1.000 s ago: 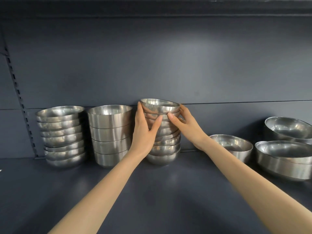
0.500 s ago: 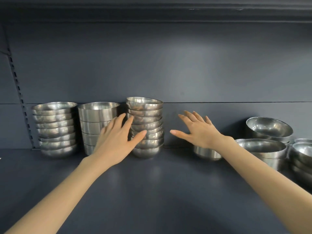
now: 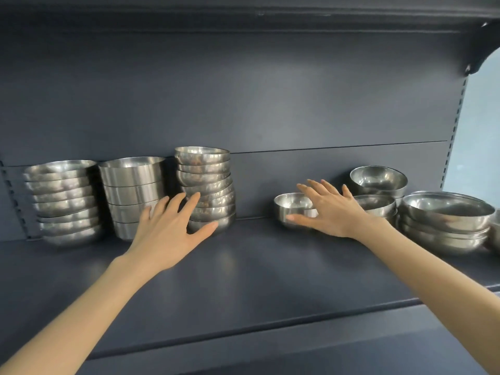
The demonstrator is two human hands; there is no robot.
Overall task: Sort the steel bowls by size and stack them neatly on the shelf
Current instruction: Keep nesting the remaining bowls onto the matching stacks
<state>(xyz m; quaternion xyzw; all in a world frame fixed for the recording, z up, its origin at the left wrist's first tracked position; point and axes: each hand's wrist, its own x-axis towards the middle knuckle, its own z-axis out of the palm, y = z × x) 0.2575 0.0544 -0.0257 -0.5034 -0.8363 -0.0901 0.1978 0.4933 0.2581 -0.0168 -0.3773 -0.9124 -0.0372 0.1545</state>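
both hands have left the tall stack (image 3: 204, 185) and spread; the right hand (image 3: 334, 212) now reaches the loose small bowl (image 3: 290, 205)
left hand (image 3: 167, 230) hovers with fingers apart in front of the stack, touching or not i cannot tell; right fingers are apart, thumb across the bowl's front, not yet closed on it. the bowl stands on the shelf (image 3: 257, 272) between the stack and the mixed bowls (image 3: 443, 220) at right. it looks a match for the stack, so pinch its rim, lift level, and lower it straight onto the top bowl (image 3: 201, 154); the stack sits tilted in its middle, so steady it with the left hand
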